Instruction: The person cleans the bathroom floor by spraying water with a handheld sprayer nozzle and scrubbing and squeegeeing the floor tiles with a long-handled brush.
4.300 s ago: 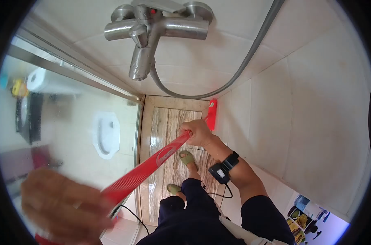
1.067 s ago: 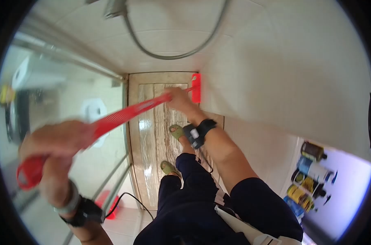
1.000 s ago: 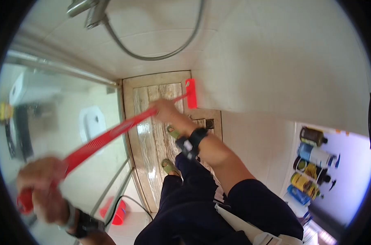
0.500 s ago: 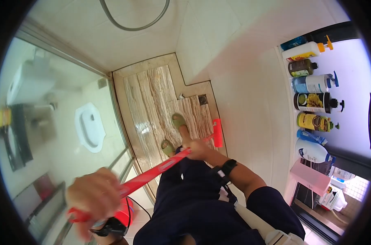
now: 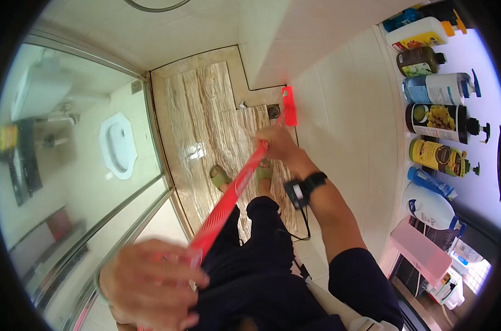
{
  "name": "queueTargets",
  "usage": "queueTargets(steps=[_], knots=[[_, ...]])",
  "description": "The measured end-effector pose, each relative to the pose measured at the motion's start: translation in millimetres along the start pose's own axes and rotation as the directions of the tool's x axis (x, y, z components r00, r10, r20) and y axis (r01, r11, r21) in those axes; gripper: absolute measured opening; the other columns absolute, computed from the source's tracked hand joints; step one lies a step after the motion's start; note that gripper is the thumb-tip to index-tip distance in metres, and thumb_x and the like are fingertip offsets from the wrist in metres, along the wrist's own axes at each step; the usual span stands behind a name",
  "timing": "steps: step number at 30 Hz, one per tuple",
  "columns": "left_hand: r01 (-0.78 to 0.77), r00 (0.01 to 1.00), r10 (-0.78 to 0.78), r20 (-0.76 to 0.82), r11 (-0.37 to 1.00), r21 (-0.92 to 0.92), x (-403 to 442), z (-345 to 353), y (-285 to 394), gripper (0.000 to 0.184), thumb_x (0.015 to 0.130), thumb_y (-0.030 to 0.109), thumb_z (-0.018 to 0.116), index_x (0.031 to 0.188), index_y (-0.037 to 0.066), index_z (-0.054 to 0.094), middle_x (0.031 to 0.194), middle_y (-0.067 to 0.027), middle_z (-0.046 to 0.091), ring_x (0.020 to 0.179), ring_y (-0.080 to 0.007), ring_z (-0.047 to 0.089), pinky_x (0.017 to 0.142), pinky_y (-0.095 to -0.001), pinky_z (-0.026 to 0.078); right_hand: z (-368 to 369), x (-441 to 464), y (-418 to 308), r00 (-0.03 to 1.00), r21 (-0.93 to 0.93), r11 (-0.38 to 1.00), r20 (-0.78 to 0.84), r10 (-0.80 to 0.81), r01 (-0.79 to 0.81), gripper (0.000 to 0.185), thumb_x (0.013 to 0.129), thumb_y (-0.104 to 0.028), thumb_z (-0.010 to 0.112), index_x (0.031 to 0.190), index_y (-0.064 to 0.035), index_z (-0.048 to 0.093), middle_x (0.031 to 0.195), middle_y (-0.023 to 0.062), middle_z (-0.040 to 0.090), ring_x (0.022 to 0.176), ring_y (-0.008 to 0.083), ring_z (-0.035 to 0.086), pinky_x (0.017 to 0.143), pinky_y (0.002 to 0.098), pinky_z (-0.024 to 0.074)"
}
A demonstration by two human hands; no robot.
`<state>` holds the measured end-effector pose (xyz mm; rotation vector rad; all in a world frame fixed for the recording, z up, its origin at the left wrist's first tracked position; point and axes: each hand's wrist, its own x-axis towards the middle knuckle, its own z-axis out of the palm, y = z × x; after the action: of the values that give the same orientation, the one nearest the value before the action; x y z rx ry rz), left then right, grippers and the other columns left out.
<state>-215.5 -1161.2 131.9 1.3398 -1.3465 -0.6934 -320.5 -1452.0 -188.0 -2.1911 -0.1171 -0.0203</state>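
Observation:
A red pole with a bar-shaped head runs from the lower left to the far wall's foot. I cannot make out whether the head is a brush or a squeegee. My right hand is closed round the pole's lower part, not far above the head. At the pole's upper end is my left hand, blurred, with its fingers curled over the pole. The head lies at the floor's right edge, beside a dark square drain. A strap with a small device is on my right wrist.
My feet, in green slippers, stand on the glossy brown-streaked floor. On the left, a glass partition borders a squat toilet. Bottles line a ledge on the right, near a pink box. A grey hose hangs above.
The pole's head has moved forward along the right wall to beside the drain. My right hand has reached forward with it, my left hand has shifted right, and my feet have changed position.

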Motion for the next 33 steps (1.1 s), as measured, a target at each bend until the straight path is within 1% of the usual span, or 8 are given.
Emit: queueTargets(steps=[7, 13, 16, 18, 20, 22, 28, 33], knots=[[-0.070, 0.992, 0.071, 0.105, 0.997, -0.015, 43, 34, -4, 0.005, 0.079, 0.015, 0.066, 0.079, 0.013, 0.062, 0.084, -0.0015, 0.066, 0.082, -0.0202, 0.068, 0.080, -0.0416, 0.051, -42, -6, -47, 0.972, -0.022, 0.971, 0.003, -0.236, 0.236, 0.014, 0.062, -0.019, 0.065, 0.060, -0.0119, 0.053, 0.057, 0.0067, 0.055, 0.057, 0.0292, 0.058, 0.052, 0.0407, 0.0441], [0.034, 0.986, -0.044, 0.162, 0.997, 0.066, 19, 9, 18, 0.014, 0.087, 0.023, 0.062, 0.097, 0.014, 0.065, 0.100, -0.0004, 0.067, 0.094, -0.0182, 0.066, 0.084, -0.0424, 0.051, -18, -2, 4, 0.989, -0.094, 0.988, 0.098, -0.110, 0.120, 0.014, 0.059, -0.017, 0.067, 0.061, -0.0141, 0.053, 0.056, 0.0045, 0.053, 0.056, 0.0269, 0.057, 0.050, 0.0375, 0.0426], [-0.542, 0.821, 0.536, -0.195, 0.840, 0.025, -28, 2, 54, 0.012, 0.090, 0.023, 0.054, 0.096, 0.014, 0.060, 0.076, 0.0012, 0.063, 0.080, -0.0151, 0.064, 0.069, -0.0304, 0.050, -42, 12, -74, 0.967, 0.019, 0.972, 0.098, -0.233, 0.233, 0.013, 0.059, -0.015, 0.066, 0.061, -0.0139, 0.053, 0.057, 0.0042, 0.054, 0.057, 0.0272, 0.058, 0.051, 0.0376, 0.0436], [-0.684, 0.679, 0.665, -0.312, 0.727, 0.062, -27, 4, 49, 0.012, 0.091, 0.024, 0.051, 0.095, 0.014, 0.058, 0.068, 0.0017, 0.061, 0.075, -0.0140, 0.064, 0.064, -0.0264, 0.050, -31, 18, -45, 0.970, 0.021, 0.973, 0.073, -0.231, 0.230, 0.013, 0.058, -0.015, 0.066, 0.061, -0.0139, 0.054, 0.058, 0.0041, 0.054, 0.057, 0.0273, 0.058, 0.051, 0.0380, 0.0438], [-0.219, 0.976, 0.218, 0.019, 0.974, 0.052, 9, 9, 2, 0.018, 0.086, 0.030, 0.061, 0.096, 0.015, 0.064, 0.088, -0.0013, 0.066, 0.087, -0.0182, 0.065, 0.080, -0.0340, 0.048, -26, 25, 6, 0.985, -0.086, 0.983, 0.072, -0.157, 0.163, 0.013, 0.059, -0.016, 0.067, 0.061, -0.0138, 0.054, 0.058, 0.0045, 0.055, 0.057, 0.0273, 0.058, 0.052, 0.0389, 0.0437], [0.054, 0.967, -0.063, 0.249, 0.998, 0.042, 7, 8, -8, 0.018, 0.083, 0.032, 0.066, 0.092, 0.016, 0.067, 0.096, -0.0010, 0.069, 0.092, -0.0197, 0.066, 0.089, -0.0365, 0.047, -8, 13, 22, 0.981, -0.076, 0.980, 0.078, -0.180, 0.186, 0.014, 0.060, -0.017, 0.067, 0.060, -0.0140, 0.054, 0.057, 0.0047, 0.054, 0.056, 0.0275, 0.058, 0.051, 0.0390, 0.0435], [-0.071, 0.994, 0.067, -0.091, 0.997, -0.040, -111, -42, 98, 0.021, 0.084, 0.028, 0.061, 0.095, 0.012, 0.063, 0.080, -0.0027, 0.068, 0.080, -0.0173, 0.068, 0.070, -0.0365, 0.057, -14, 9, -67, 0.967, -0.023, 0.977, 0.151, -0.207, 0.213, 0.016, 0.061, -0.018, 0.067, 0.058, -0.0136, 0.052, 0.056, 0.0045, 0.054, 0.054, 0.0279, 0.057, 0.051, 0.0391, 0.0441], [0.127, 0.956, -0.174, 0.235, 0.971, 0.204, 4, 5, 4, 0.010, 0.089, 0.032, 0.059, 0.092, 0.027, 0.068, 0.101, 0.0096, 0.068, 0.095, -0.0144, 0.065, 0.092, -0.0338, 0.044, 0, 2, 24, 0.998, -0.049, 0.997, 0.045, -0.049, 0.051, 0.018, 0.060, -0.020, 0.068, 0.060, -0.0123, 0.052, 0.061, 0.0060, 0.057, 0.055, 0.0290, 0.058, 0.051, 0.0389, 0.0437]])
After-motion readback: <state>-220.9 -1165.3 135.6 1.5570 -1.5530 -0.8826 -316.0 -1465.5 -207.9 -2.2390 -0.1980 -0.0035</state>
